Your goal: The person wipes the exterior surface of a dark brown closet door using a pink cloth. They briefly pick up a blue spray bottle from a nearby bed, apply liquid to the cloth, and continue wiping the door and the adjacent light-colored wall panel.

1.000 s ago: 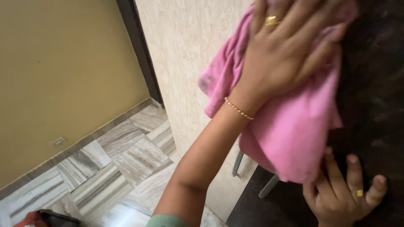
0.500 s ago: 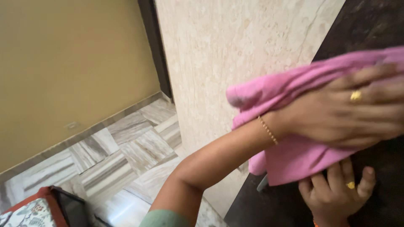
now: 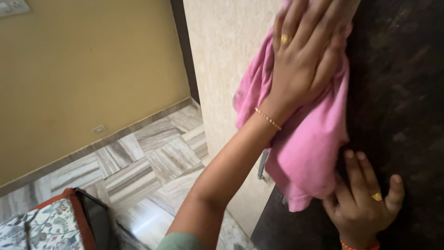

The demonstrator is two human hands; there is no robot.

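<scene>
Left hand point(image 3: 303, 60): lying flat and spread, palm pressing a pink cloth point(image 3: 310, 143) against a dark speckled panel point(image 3: 397, 92); fingers extended rather than curled, so it is pinning the cloth, not gripping it. It is wearing a gold ring on one finger and a thin gold chain bracelet at the wrist.

Pink cloth: bunching under the left palm and hanging down in loose folds, its lower edge reaching the fingertips of the right hand point(image 3: 365, 203).

Right hand: resting open on the dark panel below the cloth, fingers pointing up, holding nothing; gold ring on one finger, orange band at the wrist.

Surroundings: beige textured panel point(image 3: 222, 69) adjoining the dark one; yellow wall point(image 3: 83, 69); marble-patterned floor tiles point(image 3: 138, 162); floral fabric with red edging point(image 3: 41, 227) lying at lower left.
</scene>
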